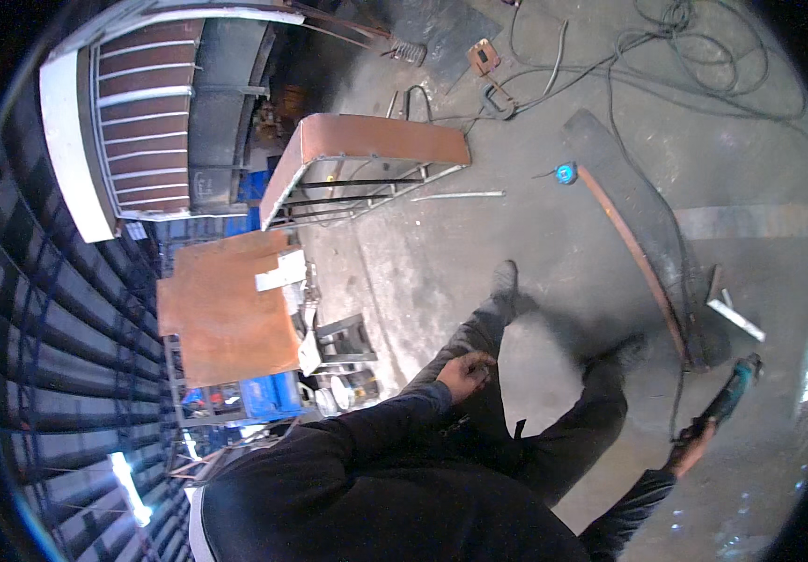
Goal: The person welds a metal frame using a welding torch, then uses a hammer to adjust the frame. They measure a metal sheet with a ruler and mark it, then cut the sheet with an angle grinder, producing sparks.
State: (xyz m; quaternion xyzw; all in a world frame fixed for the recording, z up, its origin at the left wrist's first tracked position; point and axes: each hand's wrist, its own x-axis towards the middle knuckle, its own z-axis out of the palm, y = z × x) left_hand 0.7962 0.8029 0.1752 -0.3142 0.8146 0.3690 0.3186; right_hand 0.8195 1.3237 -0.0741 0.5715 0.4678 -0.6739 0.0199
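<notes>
My right hand (692, 448) is wrapped round the body of a teal and dark angle grinder (726, 395), held out low at the right. The grinder's head points up and away from me, and its cord (676, 412) runs from the rear end. In front of my thigh, my left hand (467, 377) is closed with curled fingers; what is inside, if anything, is hidden. Beyond the grinder, a white angled metal piece (736, 318) lies on the floor. Left of it stretches a long brown metal strip (636, 248) beside a dark flat plate (610, 169).
A blue tape measure (566, 173) lies by the strip's far end. Cables (704, 66) coil at the far right, near a clamp (498, 101). A brown metal frame (376, 140) stands at the far left. Nearer, a rusty sheet-topped table (231, 309) has a blue container (271, 397) beneath it.
</notes>
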